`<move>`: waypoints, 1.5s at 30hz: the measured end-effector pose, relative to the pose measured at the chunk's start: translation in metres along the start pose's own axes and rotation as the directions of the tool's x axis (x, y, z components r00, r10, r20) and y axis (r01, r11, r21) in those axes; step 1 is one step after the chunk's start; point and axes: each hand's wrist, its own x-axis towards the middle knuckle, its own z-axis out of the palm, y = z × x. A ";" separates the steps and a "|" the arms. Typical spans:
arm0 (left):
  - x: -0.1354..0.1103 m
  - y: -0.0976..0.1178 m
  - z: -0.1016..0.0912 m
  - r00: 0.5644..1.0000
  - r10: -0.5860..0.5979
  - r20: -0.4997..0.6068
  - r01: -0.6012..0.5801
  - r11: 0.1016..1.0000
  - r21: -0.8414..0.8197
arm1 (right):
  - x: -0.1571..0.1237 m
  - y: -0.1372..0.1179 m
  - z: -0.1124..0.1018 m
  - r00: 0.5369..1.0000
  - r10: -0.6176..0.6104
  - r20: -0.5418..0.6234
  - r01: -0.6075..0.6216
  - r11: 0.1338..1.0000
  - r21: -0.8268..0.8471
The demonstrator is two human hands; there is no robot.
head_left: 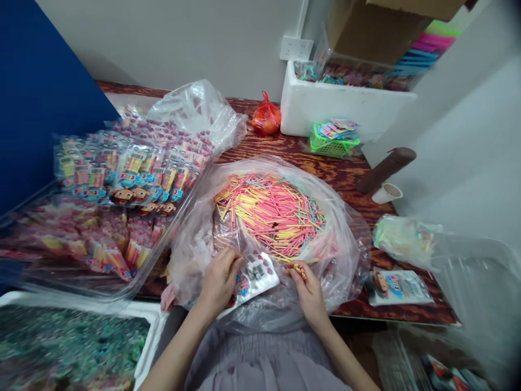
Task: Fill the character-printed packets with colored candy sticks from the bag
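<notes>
My left hand (221, 279) is closed on a silvery printed pouch (257, 276) with a cartoon figure and a clear window, tilted at the near edge of the plastic bag. In my right hand (307, 288) is a small bundle of thin coloured sticks (300, 270), their ends showing between thumb and fingers. The hands are apart, with the pouch lying between them. Just beyond them, a large open clear plastic bag (345, 228) holds a heap of pink, yellow and blue sticks (272, 212).
Filled pouches pile up in a clear bin (163, 260) at left. A white foam box (152, 331) stands at lower left. To the right are a flat pouch (401, 288), a paper cup (387, 193) and a brown cylinder (386, 169). A green basket (334, 146) sits behind.
</notes>
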 end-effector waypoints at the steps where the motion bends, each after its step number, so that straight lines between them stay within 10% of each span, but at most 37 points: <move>1: 0.000 0.000 0.001 1.000 -0.031 0.006 0.031 1.000 0.003 | 0.000 0.001 0.000 1.000 -0.002 0.002 0.002 1.000 -0.013; 16: -0.001 0.004 -0.006 1.000 0.010 0.009 -0.008 0.991 -0.137 | 0.006 0.018 -0.004 0.995 0.091 -0.044 -0.090 0.996 0.023; 24: -0.003 0.009 -0.019 1.000 0.009 -0.028 -0.012 0.995 -0.099 | 0.016 -0.007 0.000 0.984 0.177 -0.026 -0.161 0.938 0.306; 30: 0.000 0.008 -0.006 0.953 -0.183 -0.240 0.104 0.946 -0.308 | 0.050 -0.065 0.031 0.970 0.183 0.158 -0.240 0.803 0.546; 39: 0.001 0.012 0.002 0.913 -0.393 -0.107 0.238 0.727 -0.644 | 0.081 -0.116 0.063 0.913 0.070 0.402 -0.389 0.443 0.808; 45: 0.002 0.014 0.003 0.895 -0.441 -0.070 0.250 0.625 -0.740 | 0.070 -0.125 0.080 0.908 0.058 0.414 -0.398 0.424 0.813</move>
